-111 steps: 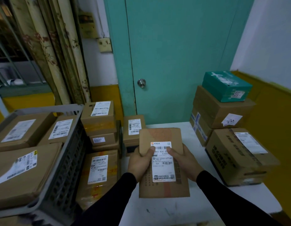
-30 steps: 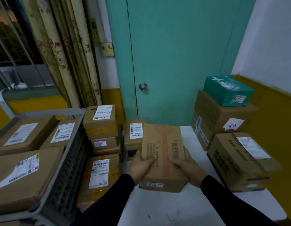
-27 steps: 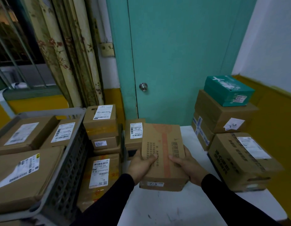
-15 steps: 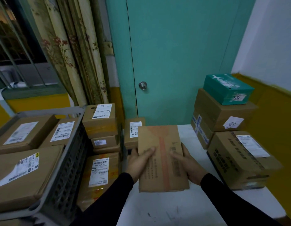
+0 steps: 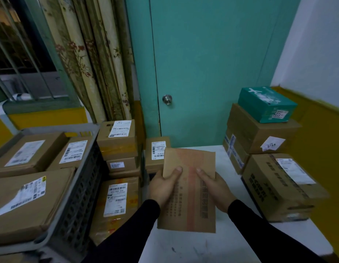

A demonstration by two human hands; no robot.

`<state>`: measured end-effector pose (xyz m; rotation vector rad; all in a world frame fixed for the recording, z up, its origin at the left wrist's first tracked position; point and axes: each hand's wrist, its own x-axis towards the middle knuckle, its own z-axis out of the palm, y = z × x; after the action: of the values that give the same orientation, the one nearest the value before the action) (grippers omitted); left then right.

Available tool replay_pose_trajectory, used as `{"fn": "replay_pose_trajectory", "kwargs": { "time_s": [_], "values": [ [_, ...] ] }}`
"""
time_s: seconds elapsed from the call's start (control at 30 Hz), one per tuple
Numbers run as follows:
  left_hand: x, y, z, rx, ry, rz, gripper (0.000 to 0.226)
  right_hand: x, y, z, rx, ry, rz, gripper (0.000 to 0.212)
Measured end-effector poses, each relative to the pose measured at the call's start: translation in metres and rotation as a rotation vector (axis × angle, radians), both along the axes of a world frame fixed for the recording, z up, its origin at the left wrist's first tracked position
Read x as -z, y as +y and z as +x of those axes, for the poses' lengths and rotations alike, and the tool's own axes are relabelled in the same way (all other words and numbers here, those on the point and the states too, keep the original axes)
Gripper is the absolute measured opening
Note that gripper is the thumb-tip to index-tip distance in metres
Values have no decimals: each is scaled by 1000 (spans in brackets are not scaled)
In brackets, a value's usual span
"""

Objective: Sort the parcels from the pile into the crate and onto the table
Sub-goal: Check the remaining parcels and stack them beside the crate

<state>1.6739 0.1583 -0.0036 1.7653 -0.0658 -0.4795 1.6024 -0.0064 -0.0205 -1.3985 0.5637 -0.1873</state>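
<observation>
Both hands hold a flat brown parcel (image 5: 189,188) above the near part of the white table (image 5: 203,247), printed side up with a faded red stripe running along it. The left hand (image 5: 164,186) grips its left edge, thumb laid over the top face and the other fingers hidden underneath; the right hand (image 5: 215,188) grips the right edge the same way, thumb on top. To the left stands a grey plastic crate (image 5: 77,186) with perforated walls, already filled by three labelled brown boxes (image 5: 30,202) lying flat. Between the crate and the table sits the pile of parcels (image 5: 119,168), stacked several high, with a large labelled box at the bottom and a smaller labelled box (image 5: 157,152) just behind the held parcel's far left corner. On the right side of the table a stack of large cartons (image 5: 275,183) stands against the yellow wall, topped by a teal box (image 5: 265,105). Behind everything is a closed teal door (image 5: 203,63) with a round knob, and flowered curtains (image 5: 85,59) hang beside a barred window at the left.
</observation>
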Motion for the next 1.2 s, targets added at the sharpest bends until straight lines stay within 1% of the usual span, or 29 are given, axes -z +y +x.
{"fn": "replay_pose_trajectory", "kwargs": {
  "time_s": [0.07,0.23,0.3,0.43,0.5,0.57,0.6,0.67,0.7,0.77,0.8,0.87,0.93,0.97,1.03,1.1,1.13,1.2],
  "values": [
    [0,1,1,13,-23,35,46,2,2,-1,-5,5,19,37],
    [0,1,2,36,-50,54,54,0,1,0,-8,4,7,42],
    [-1,1,4,36,-57,62,57,-5,-1,1,-13,-8,7,40],
    [-3,2,4,24,-65,78,54,-4,1,3,4,-8,-28,39],
    [-2,4,4,14,-40,51,52,-5,0,2,6,23,-29,44],
    [-4,8,8,-37,17,-29,47,-7,-4,1,-5,46,10,50],
    [-6,11,12,-59,62,-77,45,-12,-5,2,-13,52,19,47],
    [-11,17,19,-49,167,-148,43,-20,-9,4,-35,31,-26,42],
    [-13,19,23,-36,210,-170,43,-24,-11,6,-24,29,-63,38],
    [-17,22,28,-36,254,-184,42,-23,-18,9,-21,6,-64,28],
    [-18,23,31,-44,255,-179,41,-20,-22,10,-35,5,-69,29],
    [-22,23,31,-60,232,-181,40,-12,-28,10,-36,68,-9,51],
    [-26,23,28,-84,152,-137,36,-12,-25,8,-78,105,21,60],
    [-24,23,26,-102,84,-82,37,-12,-24,7,-104,107,65,59],
    [-17,22,23,-114,-78,52,47,-13,-26,5,-108,101,182,56],
    [-14,19,21,-104,-189,132,51,-14,-28,2,-138,92,273,54],
    [-14,16,19,-76,-214,187,54,-13,-28,1,-157,90,305,54],
    [-14,7,14,48,-204,330,63,-10,-29,1,-153,89,340,58]
  ]
}}
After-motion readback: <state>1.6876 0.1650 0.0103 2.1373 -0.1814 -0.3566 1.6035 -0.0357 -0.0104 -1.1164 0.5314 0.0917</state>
